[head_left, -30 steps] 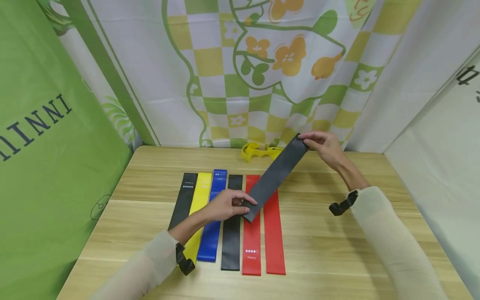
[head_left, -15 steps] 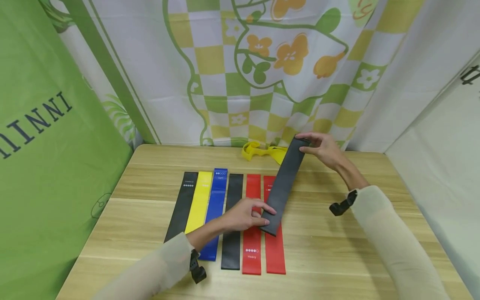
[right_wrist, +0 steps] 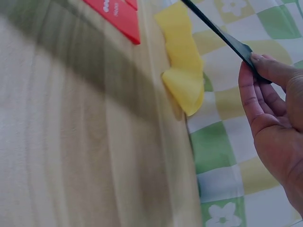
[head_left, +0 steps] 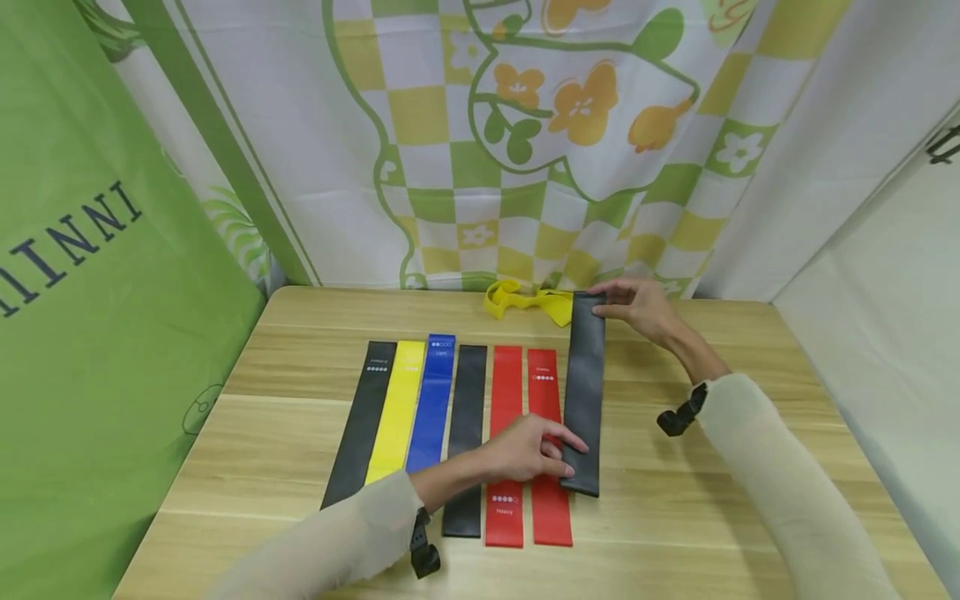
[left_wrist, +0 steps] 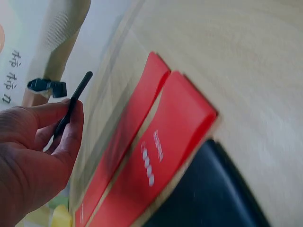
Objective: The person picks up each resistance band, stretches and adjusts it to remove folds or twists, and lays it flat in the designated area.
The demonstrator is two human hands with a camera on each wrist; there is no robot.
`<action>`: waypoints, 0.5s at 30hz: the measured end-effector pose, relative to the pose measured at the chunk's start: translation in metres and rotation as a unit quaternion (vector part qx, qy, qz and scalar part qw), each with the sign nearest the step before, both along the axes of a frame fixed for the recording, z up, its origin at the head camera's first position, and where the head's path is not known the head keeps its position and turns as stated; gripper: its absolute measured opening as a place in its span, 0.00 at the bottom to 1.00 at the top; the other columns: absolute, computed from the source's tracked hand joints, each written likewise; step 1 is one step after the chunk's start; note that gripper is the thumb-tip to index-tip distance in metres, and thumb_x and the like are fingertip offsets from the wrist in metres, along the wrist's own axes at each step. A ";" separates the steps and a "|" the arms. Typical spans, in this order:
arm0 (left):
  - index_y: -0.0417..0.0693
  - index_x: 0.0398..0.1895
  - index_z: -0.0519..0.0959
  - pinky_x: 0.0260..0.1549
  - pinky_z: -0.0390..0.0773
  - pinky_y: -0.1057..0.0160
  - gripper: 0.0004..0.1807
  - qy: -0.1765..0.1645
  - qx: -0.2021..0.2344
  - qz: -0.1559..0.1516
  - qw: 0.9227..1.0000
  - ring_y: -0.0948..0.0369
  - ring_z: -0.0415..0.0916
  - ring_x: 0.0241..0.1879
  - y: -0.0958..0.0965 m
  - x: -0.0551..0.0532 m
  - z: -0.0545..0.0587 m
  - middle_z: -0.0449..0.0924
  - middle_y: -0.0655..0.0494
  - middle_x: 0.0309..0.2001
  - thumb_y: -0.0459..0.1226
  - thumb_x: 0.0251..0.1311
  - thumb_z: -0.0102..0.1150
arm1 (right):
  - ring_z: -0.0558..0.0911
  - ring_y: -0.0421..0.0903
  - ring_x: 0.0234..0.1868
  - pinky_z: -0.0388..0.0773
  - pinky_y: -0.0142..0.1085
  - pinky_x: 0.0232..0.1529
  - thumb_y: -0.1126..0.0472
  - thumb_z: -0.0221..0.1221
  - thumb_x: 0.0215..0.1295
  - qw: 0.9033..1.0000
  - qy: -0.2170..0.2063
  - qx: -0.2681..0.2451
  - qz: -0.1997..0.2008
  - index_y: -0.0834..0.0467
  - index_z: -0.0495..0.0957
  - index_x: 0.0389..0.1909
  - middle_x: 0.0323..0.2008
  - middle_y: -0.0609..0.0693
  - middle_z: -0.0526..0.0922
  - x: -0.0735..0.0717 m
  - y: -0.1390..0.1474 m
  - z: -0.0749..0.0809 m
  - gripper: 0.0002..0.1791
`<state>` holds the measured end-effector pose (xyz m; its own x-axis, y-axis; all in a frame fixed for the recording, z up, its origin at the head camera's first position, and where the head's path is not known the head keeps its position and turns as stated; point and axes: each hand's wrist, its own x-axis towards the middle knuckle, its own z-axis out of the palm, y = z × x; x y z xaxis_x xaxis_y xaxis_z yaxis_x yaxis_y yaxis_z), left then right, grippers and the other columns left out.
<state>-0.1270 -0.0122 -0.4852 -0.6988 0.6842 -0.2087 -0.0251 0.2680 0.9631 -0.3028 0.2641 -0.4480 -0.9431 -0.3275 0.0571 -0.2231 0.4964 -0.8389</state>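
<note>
A black resistance band (head_left: 585, 383) is stretched out lengthwise above the table, just right of two flat red bands. My left hand (head_left: 525, 450) pinches its near end, over the right red band (head_left: 551, 508). At the far end, my right hand (head_left: 639, 308) pinches the band between thumb and fingers. In the left wrist view, the black band (left_wrist: 71, 106) shows edge-on in the left hand's grip, apart from the table. Edge-on too in the right wrist view, the band (right_wrist: 220, 33) runs from the right hand's fingertips.
Left of the held band lie a red band (head_left: 507, 375), another black band (head_left: 468, 392), a blue band (head_left: 433, 392), a yellow band (head_left: 397, 417) and a black band (head_left: 360, 425), side by side. A crumpled yellow band (head_left: 528, 302) sits at the back edge by the curtain (head_left: 420, 167).
Both hands have swung the held black band from a diagonal over the red bands to nearly straight, right of them. The left hand moved right and nearer; the right hand lowered slightly.
</note>
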 end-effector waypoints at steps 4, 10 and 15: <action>0.45 0.54 0.88 0.19 0.63 0.70 0.17 -0.024 -0.008 -0.003 1.000 0.65 0.66 0.18 0.008 0.005 0.001 0.73 0.55 0.18 0.28 0.63 0.72 | 0.84 0.45 0.52 0.80 0.30 0.48 0.55 0.73 0.68 1.000 -0.021 0.016 -0.002 0.58 0.86 0.60 0.59 0.60 0.85 0.000 0.002 -0.011 0.22; 0.44 0.54 0.87 0.22 0.68 0.71 0.18 -0.057 -0.016 -0.020 0.998 0.63 0.72 0.22 0.016 0.011 -0.001 0.79 0.56 0.21 0.26 0.62 0.73 | 0.83 0.47 0.55 0.81 0.30 0.49 0.54 0.74 0.66 0.999 -0.049 0.014 0.003 0.58 0.86 0.59 0.61 0.59 0.83 0.002 0.004 -0.027 0.23; 0.42 0.53 0.87 0.24 0.70 0.71 0.18 -0.084 -0.013 -0.018 0.996 0.62 0.76 0.24 0.020 0.015 -0.005 0.84 0.55 0.25 0.24 0.60 0.73 | 0.86 0.43 0.47 0.82 0.29 0.44 0.56 0.74 0.66 0.998 -0.056 0.002 0.014 0.61 0.85 0.59 0.55 0.61 0.85 0.008 0.004 -0.038 0.23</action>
